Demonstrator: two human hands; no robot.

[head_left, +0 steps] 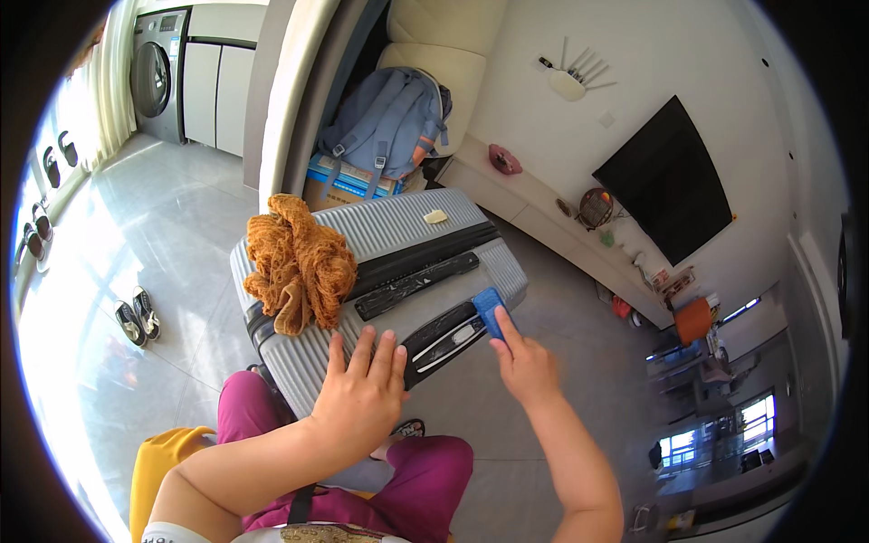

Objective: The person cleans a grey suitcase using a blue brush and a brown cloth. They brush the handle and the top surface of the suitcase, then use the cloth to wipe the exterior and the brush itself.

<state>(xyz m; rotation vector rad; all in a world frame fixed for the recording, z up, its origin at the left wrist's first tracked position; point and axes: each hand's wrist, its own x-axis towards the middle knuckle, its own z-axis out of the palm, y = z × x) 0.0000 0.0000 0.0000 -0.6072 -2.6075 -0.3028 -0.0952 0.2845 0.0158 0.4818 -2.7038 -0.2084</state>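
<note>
A silver-grey ribbed suitcase lies on its side in front of me, its black handle panel facing up. White smears mark the black parts. My left hand rests on the ribbed shell left of that panel, fingers stretched and slightly apart. In my right hand is a small blue sponge, pressed against the panel's right end with the index finger laid along it. A crumpled orange-brown cloth sits on the suitcase's left part. A small cream-coloured piece lies on its far side.
Beyond the suitcase, a grey-blue backpack stands on boxes beside a cream padded chair. A long low cabinet runs along the wall to the right. Black shoes stand on the tiled floor at left.
</note>
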